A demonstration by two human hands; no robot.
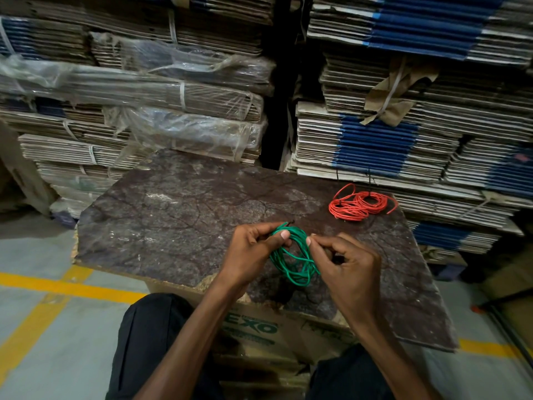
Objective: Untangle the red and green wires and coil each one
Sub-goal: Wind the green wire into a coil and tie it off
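Nearest the lens, dark-trousered knees (150, 342) are seen at the bottom edge, with a printed carton (259, 330) between them serving as a prop for the worn board (173, 203) used as a worktop; to the left, grey floor with yellow lines (43, 287) is recorded; above the board's near edge the left hand (251, 252) is held curled, thumb and forefinger pinched on the upper left side of the green wire (294, 264); the wire is gathered in several loose loops, hanging between the two hands just above the board, one short end standing up by the left thumb; the right hand (346, 264) is likewise curled, its fingertips pinched on the right side of the loops, though which strand is gripped cannot be told; further right and well apart, the red wire (359, 204) is laid on the board's far right corner, already wound into a rough coil with ends trailing; behind, bundled flattened cardboard stacks (144, 90) are noted; step in hand is judged to be the coiling of the green wire, separation being complete; the next move is judged to call for the loops to be held together while the free end is brought round them and secured, with care that the turns are not let spring apart.
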